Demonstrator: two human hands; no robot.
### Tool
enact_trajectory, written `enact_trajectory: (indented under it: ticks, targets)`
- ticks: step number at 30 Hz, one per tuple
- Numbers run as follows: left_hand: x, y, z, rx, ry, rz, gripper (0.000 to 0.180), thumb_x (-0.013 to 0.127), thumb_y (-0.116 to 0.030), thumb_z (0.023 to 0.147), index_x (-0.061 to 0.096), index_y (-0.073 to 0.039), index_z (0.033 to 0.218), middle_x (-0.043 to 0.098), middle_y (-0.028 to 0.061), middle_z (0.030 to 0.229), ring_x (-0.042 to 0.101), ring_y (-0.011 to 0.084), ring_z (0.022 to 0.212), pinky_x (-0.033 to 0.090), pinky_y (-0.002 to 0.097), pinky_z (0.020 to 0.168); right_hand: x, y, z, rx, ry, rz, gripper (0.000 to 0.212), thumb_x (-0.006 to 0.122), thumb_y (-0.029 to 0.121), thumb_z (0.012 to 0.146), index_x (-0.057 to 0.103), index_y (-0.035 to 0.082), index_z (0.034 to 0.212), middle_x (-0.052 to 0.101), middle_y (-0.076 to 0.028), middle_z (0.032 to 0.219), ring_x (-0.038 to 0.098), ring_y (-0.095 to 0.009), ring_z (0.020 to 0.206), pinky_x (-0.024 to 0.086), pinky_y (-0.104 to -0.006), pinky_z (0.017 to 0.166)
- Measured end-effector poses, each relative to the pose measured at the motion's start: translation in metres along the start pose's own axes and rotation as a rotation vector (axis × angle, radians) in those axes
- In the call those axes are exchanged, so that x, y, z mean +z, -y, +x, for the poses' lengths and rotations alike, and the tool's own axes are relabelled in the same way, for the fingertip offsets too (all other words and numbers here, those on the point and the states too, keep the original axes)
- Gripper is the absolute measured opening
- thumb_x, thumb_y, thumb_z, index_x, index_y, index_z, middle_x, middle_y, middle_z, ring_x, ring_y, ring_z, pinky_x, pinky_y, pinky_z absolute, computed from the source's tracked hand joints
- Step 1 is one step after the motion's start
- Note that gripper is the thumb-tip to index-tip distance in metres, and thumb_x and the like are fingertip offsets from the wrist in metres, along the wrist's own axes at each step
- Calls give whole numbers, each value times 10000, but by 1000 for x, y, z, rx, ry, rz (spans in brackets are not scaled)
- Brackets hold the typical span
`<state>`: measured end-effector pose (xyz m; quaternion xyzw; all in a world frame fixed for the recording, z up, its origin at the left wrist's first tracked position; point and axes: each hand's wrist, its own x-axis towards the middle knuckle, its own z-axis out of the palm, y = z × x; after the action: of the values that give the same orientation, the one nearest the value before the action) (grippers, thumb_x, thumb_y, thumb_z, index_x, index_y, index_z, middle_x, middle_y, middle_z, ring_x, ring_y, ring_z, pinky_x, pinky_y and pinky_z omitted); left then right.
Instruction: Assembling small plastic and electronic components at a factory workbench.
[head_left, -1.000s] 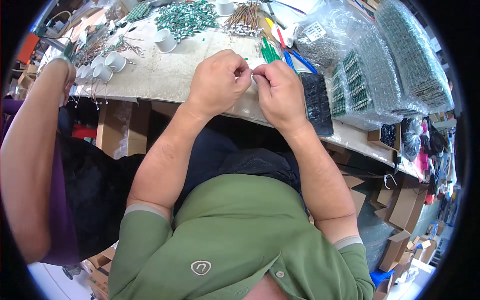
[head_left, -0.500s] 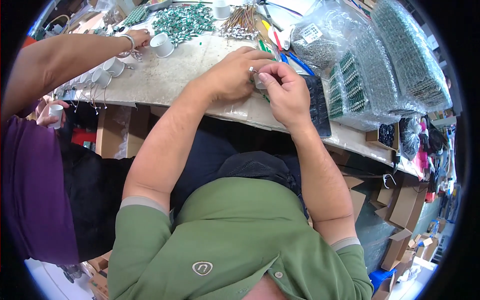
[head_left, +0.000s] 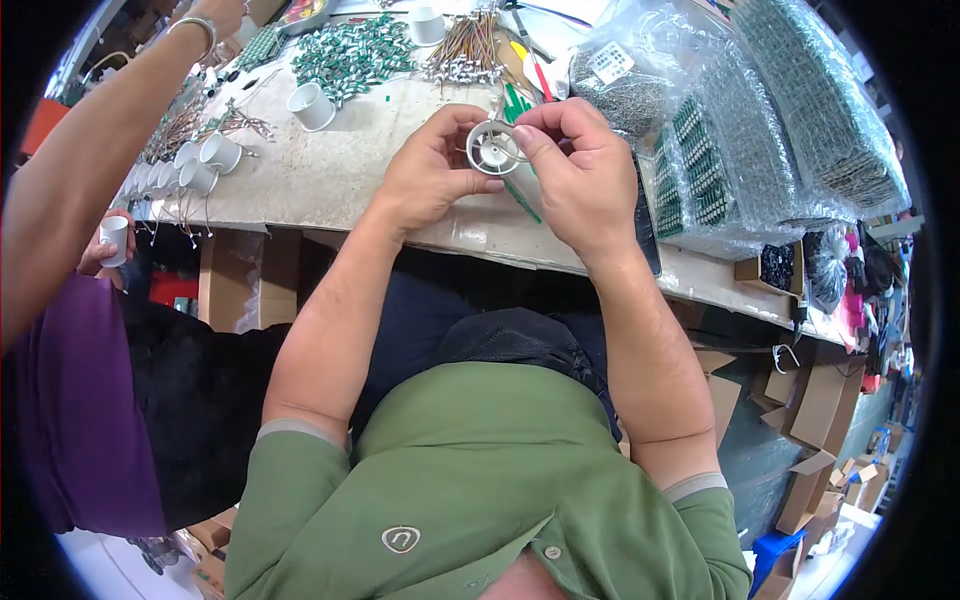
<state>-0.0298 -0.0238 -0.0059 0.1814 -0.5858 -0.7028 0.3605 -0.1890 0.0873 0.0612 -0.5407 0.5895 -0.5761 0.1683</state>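
A white plastic cup (head_left: 472, 150) is held over the table, its round mouth turned up toward me so that ribs and a small central hub show inside. My left hand (head_left: 425, 170) grips it from the left, thumb below and fingers behind. At the cup's right rim, the thumb and forefinger of my right hand (head_left: 590, 175) are pinched together; whether a thin wire is also between them is hard to make out. A small white connector (head_left: 495, 92) shows just above the rim. Green strips (head_left: 522, 200) lie on the table beneath the cup.
Beyond my hands lie a pile of small green-and-white parts (head_left: 355, 55), brown wires (head_left: 470, 45) and white cups (head_left: 312, 106). Bagged green boards (head_left: 700, 160) stand at right. A co-worker's arm (head_left: 110, 150) reaches across at left; their other hand (head_left: 100, 245) holds a cup.
The cup has turned its mouth toward me and come out from behind my fingers. My left hand has shifted to its left side. The co-worker's arm has moved farther away over the table.
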Motion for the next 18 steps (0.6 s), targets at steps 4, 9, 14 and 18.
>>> enact_trajectory:
  ticks: [4,9,14,18]
  targets:
    - [4,-2,-6,22,-9,-20,682,872,75,730,609,-90,1337,691,70,1143,675,168,997,582,286,851,2,1,2,-172,-1,-241,85,683,72,896,726,2,872,637,-72,948,594,-212,826,501,-333,757]
    - [15,2,-11,68,-159,101,668,855,82,736,607,-98,1330,692,73,1117,664,158,959,574,274,840,9,6,0,-190,-18,-462,103,670,71,860,706,-13,813,628,-106,998,602,-275,890,507,-383,806]
    - [28,6,-14,133,-270,212,635,825,87,753,605,-99,1319,686,78,1100,650,151,939,563,267,829,20,1,4,-138,-15,-545,124,645,73,850,701,-15,782,635,-128,1009,608,-314,908,514,-416,815]
    - [30,8,-17,175,-292,222,611,800,87,766,604,-97,1315,679,75,1090,642,148,944,556,266,817,25,3,4,-138,-29,-561,143,631,75,850,702,-17,767,642,-137,1014,610,-327,906,517,-425,812]
